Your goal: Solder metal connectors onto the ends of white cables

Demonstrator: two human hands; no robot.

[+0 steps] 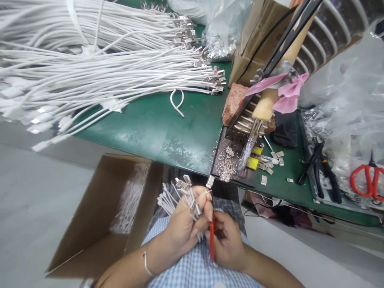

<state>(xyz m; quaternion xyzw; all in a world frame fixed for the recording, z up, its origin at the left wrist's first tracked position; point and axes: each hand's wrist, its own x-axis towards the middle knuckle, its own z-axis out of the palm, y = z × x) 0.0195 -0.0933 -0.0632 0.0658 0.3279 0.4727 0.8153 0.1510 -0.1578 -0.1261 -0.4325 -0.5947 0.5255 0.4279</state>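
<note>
My left hand [183,226] is closed around a bundle of white cables [172,196] whose metal connector ends fan out above my fingers. One metal connector [210,182] sticks up from between thumb and forefinger. My right hand [229,240] is closed on a red-handled tool [211,240], held upright against the left hand. Both hands are over my lap, just below the front edge of the green table [156,128].
A big pile of white cables with metal ends [90,60] covers the table's left. A soldering iron on a stand [264,108] with solder debris sits centre-right. Black pliers [318,168] and red scissors [367,180] lie at right. An open cardboard box [99,216] stands lower left.
</note>
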